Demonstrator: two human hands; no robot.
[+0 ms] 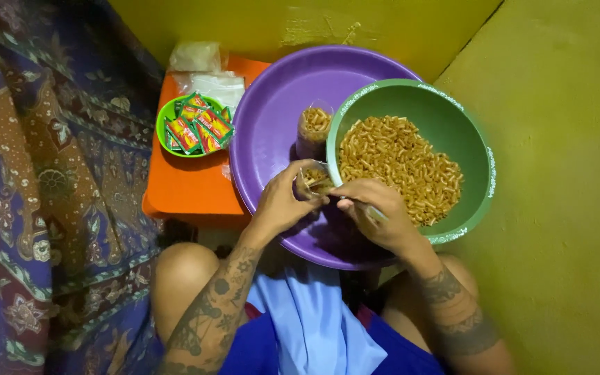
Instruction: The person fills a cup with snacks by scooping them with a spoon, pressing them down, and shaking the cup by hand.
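Seen from above: left hand (pixel 282 201) pinches a small clear bag (pixel 312 178) of fried snacks upright, mouth up for filling. Right hand (pixel 373 212) is closed on a spoon-like tool (pixel 371 210) at the bag's mouth. Both hover over a purple basin (pixel 269 118), w/ a green bowl (pixel 470 149) of snacks just beside.
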